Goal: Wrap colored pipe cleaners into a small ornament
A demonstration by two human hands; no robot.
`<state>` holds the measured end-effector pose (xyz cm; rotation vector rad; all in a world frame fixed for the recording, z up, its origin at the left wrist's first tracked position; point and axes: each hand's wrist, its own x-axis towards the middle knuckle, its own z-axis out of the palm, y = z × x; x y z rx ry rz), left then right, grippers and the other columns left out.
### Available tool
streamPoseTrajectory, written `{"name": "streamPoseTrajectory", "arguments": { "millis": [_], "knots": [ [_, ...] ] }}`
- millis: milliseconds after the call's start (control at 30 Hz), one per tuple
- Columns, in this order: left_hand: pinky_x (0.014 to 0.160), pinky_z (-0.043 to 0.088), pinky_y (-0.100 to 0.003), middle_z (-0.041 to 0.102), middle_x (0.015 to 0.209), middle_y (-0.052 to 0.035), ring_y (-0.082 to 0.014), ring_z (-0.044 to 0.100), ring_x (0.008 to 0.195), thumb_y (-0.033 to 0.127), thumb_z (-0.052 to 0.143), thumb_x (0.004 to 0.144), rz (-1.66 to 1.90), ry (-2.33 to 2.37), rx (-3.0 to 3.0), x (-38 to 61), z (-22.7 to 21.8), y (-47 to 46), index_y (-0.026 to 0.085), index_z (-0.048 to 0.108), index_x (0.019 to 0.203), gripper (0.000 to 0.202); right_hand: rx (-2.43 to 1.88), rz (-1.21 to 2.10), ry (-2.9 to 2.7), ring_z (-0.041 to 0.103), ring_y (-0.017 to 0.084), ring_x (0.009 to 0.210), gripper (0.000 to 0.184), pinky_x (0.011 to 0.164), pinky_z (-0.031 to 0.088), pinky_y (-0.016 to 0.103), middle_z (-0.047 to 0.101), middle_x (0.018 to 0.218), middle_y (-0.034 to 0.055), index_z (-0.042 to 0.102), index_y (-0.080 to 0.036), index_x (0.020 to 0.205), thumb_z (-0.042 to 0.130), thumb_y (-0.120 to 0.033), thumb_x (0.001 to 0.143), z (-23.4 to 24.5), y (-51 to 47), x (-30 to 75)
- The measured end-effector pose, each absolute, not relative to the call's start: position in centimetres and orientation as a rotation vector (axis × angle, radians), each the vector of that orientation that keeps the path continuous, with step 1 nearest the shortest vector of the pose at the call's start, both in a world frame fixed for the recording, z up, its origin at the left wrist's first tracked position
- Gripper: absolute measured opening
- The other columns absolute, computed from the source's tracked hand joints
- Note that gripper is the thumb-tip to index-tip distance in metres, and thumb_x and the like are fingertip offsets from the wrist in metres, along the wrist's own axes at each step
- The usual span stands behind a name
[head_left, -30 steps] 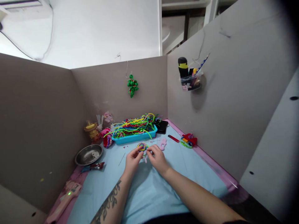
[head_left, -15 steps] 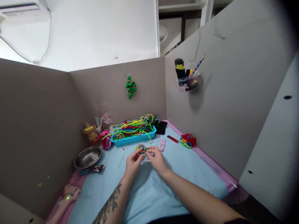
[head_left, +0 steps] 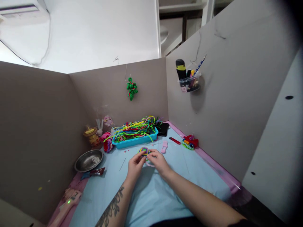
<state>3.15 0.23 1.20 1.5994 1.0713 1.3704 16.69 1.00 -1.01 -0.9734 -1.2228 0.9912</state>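
Observation:
A small round coil of yellow, blue and purple fuzzy stems, a pipe-cleaner disc (head_left: 144, 150), is held up over the blue cloth. My left hand (head_left: 135, 164) pinches its left and lower edge between thumb and fingers. From the other side, my right hand (head_left: 158, 160) grips the disc's right edge, with fingertips close to the left thumb. A pale pink loop (head_left: 150, 163) hangs below the hands; how it joins the disc is hidden. The fingers cover part of the disc.
Behind the hands is a blue tray (head_left: 132, 143) heaped with coloured pipe cleaners. A metal bowl (head_left: 88, 160) and glue gun (head_left: 67, 205) lie left. To the right are a pink cut-out piece (head_left: 164, 147), red cutter (head_left: 175, 140) and red craft piece (head_left: 190, 142). Grey panels enclose the table.
The disc has shifted slightly right and tilted within the fingers. My right hand has closed in nearer to my left, and more of the pink loop shows below.

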Motion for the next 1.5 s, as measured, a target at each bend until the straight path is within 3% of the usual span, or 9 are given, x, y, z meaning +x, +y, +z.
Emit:
{"name": "streamPoseTrajectory", "arguments": {
  "millis": [133,333,433,600,700,867,1133,1333,1500],
  "knots": [
    [0.066,0.049,-0.028,0.069,0.089,-0.0081,-0.0159,0.061,0.069,0.035,0.065,0.071,1.332,1.04,1.553,3.2,1.4,0.0,0.015,0.067,0.101,0.036,-0.948,1.037,-1.199,0.053,0.023,0.098,0.024,0.094,0.034,0.038,0.054,0.105,0.0079,0.066,-0.017,0.059,0.065,-0.038,0.068,-1.3,1.3,16.6],
    [0.053,0.043,-0.022,0.065,0.063,-0.0036,-0.0112,0.055,0.054,0.038,0.06,0.076,1.289,0.982,1.487,2.9,1.5,0.1,0.011,0.065,0.103,0.039,-0.927,1.153,-1.131,0.052,0.024,0.101,0.027,0.089,0.038,0.036,0.052,0.108,0.0084,0.063,-0.015,0.054,0.068,-0.04,0.064,-0.8,1.4,16.9],
    [0.048,0.039,-0.021,0.063,0.06,-0.0027,-0.0103,0.054,0.05,0.037,0.061,0.075,1.219,0.929,1.478,2.6,1.4,0.4,0.011,0.064,0.106,0.041,-0.962,1.126,-1.21,0.053,0.024,0.1,0.029,0.088,0.039,0.036,0.053,0.106,0.0091,0.065,-0.015,0.057,0.064,-0.042,0.068,-0.3,1.4,17.3],
    [0.044,0.037,-0.02,0.066,0.068,-0.0044,-0.0096,0.053,0.048,0.037,0.066,0.069,1.275,0.986,1.408,2.2,1.4,0.9,0.013,0.063,0.108,0.046,-1.058,0.735,-1.46,0.05,0.024,0.106,0.032,0.093,0.038,0.039,0.051,0.107,0.0102,0.068,-0.018,0.081,0.052,-0.045,0.079,0.5,0.5,17.6],
    [0.045,0.039,-0.021,0.069,0.076,-0.0058,-0.009,0.052,0.048,0.036,0.069,0.066,1.347,1.036,1.379,2.2,1.6,0.9,0.015,0.065,0.106,0.045,-1.1,0.355,-1.628,0.045,0.026,0.109,0.029,0.096,0.035,0.043,0.05,0.111,0.0104,0.065,-0.02,0.09,0.064,-0.042,0.071,1.1,-0.5,17.5],
    [0.045,0.039,-0.021,0.068,0.069,-0.0045,-0.009,0.05,0.046,0.037,0.071,0.062,1.407,1.11,1.334,2.4,2.0,0.7,0.014,0.07,0.094,0.039,-1.098,0.069,-1.869,0.045,0.025,0.103,0.006,0.09,0.038,0.043,0.054,0.104,0.0078,0.063,-0.022,0.076,0.059,-0.026,0.077,1.5,-1.7,17.0],
    [0.055,0.042,-0.022,0.065,0.061,-0.0008,-0.0117,0.056,0.057,0.027,0.077,0.054,1.451,1.055,1.251,2.4,1.7,1.0,0.014,0.065,0.067,0.022,-1.01,0.128,-1.789,0.048,0.021,0.096,0.016,0.085,0.041,0.038,0.054,0.097,0.0071,0.064,-0.021,0.075,0.05,-0.021,0.082,1.1,-0.7,17.7],
    [0.043,0.028,-0.018,0.06,0.055,0.0013,-0.0062,0.044,0.043,0.032,0.077,0.055,1.367,1.099,1.215,2.5,1.8,1.0,0.014,0.063,0.071,0.028,-1.143,0.196,-1.613,0.05,0.022,0.092,0.02,0.085,0.04,0.038,0.051,0.092,0.0071,0.065,-0.02,0.066,0.05,-0.023,0.08,0.4,0.9,18.4],
    [0.04,0.021,-0.018,0.051,0.051,0.0047,-0.0038,0.034,0.04,0.041,0.072,0.061,1.393,1.068,1.189,2.2,1.6,1.2,0.012,0.064,0.084,0.037,-1.148,0.131,-1.565,0.045,0.025,0.103,0.018,0.092,0.036,0.043,0.049,0.105,0.0092,0.061,-0.022,0.094,0.054,-0.026,0.078,0.8,0.0,18.1]
  ]
}}
